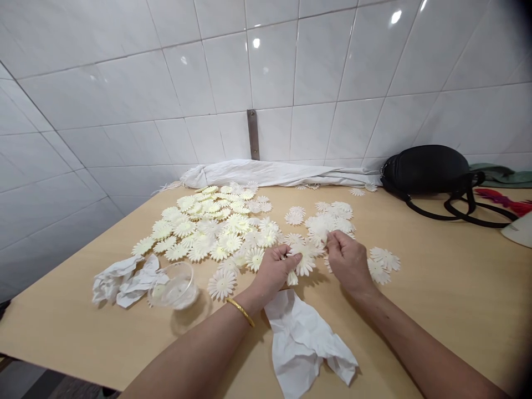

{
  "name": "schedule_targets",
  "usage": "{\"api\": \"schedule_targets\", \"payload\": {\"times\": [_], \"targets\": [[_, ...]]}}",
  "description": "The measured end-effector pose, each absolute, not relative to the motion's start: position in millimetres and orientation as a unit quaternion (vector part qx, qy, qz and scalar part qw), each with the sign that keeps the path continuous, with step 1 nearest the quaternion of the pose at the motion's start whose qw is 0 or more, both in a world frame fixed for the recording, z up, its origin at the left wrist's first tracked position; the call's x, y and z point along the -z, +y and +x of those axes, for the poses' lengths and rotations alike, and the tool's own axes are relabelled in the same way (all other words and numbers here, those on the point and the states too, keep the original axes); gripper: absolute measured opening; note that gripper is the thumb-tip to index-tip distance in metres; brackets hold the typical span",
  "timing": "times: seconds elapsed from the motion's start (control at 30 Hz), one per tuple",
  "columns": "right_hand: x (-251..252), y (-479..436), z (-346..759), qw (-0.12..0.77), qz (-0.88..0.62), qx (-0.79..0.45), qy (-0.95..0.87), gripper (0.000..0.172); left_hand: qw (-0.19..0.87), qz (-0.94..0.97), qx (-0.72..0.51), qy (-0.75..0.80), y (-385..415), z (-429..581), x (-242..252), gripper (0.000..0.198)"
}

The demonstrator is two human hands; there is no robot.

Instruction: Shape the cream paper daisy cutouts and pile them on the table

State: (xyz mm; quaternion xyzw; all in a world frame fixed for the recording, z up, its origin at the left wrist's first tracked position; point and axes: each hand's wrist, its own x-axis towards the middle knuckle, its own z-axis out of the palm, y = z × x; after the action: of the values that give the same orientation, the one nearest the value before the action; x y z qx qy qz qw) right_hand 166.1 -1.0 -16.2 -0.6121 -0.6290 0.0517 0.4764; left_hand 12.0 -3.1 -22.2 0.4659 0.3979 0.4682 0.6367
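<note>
My left hand (272,271), with a gold bangle (240,311) at its wrist, is closed on a white daisy-shaped flower cutout (306,259) between thumb and fingers. To its right, my right hand (349,263) is pinched at the edge of another pale flower cutout (321,228). Whether that piece is lifted off the ones beneath it, I cannot tell. A broad pile of cream and yellowish flower cutouts (230,242) spreads to the left and beyond my left hand. Below my hands lies a crumpled white paper (307,346).
On the left stand a clear plastic cup (177,291) and crumpled white paper (110,280). A rolled white cloth (270,173) runs along the tiled wall (316,133). A black bag (428,169) with looped straps rests at the back right of the wooden table (440,288).
</note>
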Motion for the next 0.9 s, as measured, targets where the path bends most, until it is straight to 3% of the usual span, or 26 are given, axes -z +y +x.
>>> {"api": "schedule_targets", "payload": {"times": [0.07,0.2,0.37,0.5,0.73,0.83,0.9], "targets": [[18,5,179,0.455,-0.639,-0.013,-0.62,0.03,0.616,0.486,-0.474,0.399,1,13,22,0.031],[17,14,198,0.418,-0.654,0.058,-0.628,0.008,0.6,0.505,-0.46,0.417,11,20,17,0.031],[11,8,189,0.502,-0.55,-0.003,-0.667,0.019,0.585,0.528,-0.449,0.421,16,31,13,0.027],[11,2,176,0.473,-0.536,-0.118,-0.689,0.017,0.595,0.547,-0.437,0.395,14,39,18,0.024],[10,11,195,0.494,-0.618,-0.107,-0.602,0.027,0.668,0.466,-0.428,0.392,14,41,18,0.029],[11,13,205,0.448,-0.656,-0.102,-0.599,0.032,0.675,0.441,-0.438,0.397,14,40,18,0.031],[12,13,206,0.408,-0.682,-0.034,-0.606,0.024,0.678,0.428,-0.442,0.402,15,39,19,0.032]]}}
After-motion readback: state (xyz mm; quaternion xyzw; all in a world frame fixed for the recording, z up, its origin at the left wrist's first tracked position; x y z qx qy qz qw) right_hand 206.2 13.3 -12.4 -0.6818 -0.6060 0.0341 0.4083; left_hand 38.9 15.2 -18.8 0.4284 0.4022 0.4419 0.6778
